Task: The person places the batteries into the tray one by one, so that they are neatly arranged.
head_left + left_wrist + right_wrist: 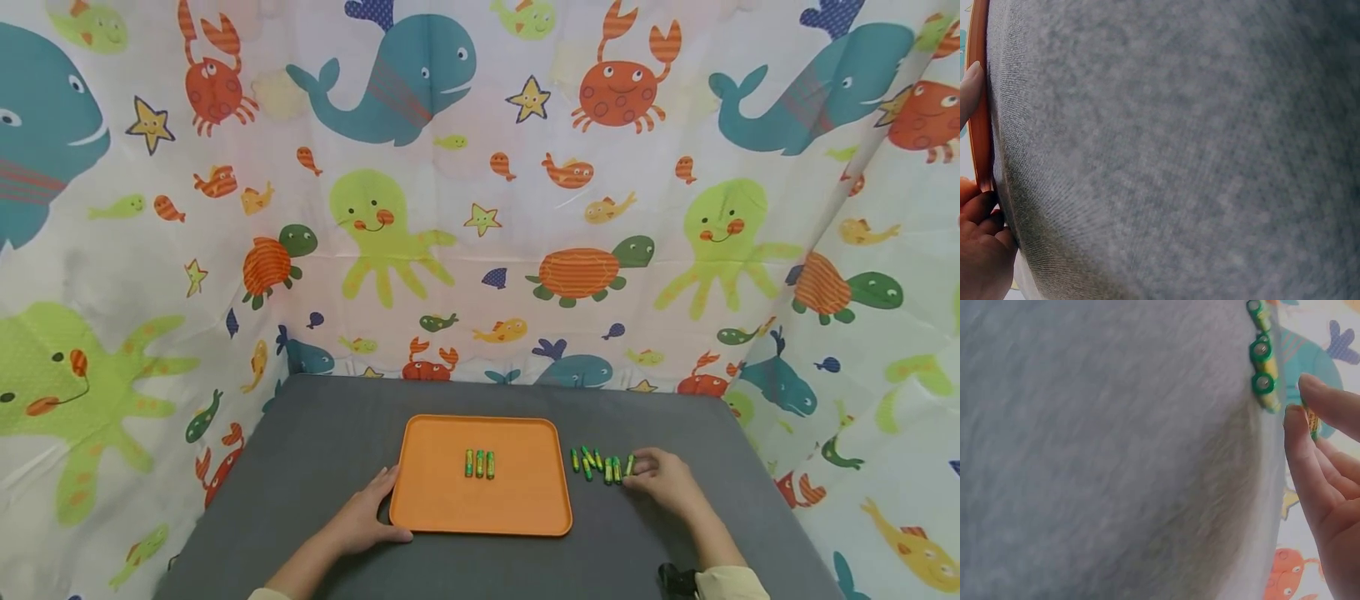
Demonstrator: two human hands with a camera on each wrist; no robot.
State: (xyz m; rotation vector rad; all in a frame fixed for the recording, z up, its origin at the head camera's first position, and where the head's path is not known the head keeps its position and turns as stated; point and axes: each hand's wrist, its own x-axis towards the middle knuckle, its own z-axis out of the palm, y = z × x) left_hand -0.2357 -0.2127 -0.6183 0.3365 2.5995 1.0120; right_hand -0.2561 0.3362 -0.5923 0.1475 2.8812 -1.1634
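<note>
My left hand (pixel 362 518) grips the near left corner of an orange tray (pixel 435 504), fingers at its left side and thumb along its front edge. In the left wrist view, the thumb and the curled fingers (pixel 984 234) meet the tray's rim (pixel 980 137). Three green-and-yellow batteries (pixel 480 464) stand side by side in a row on the tray. To the right of the tray, my right hand (pixel 663 481) pinches another battery (pixel 630 464) between thumb and fingertips, seen partly covered in the right wrist view. Several loose batteries (pixel 608 472) lie just left of that hand.
A dark grey cloth (pixel 337 433) covers the table. Behind it and at both sides hang white curtains (pixel 480 325) printed with sea animals. A black strap (pixel 677 581) circles the right wrist.
</note>
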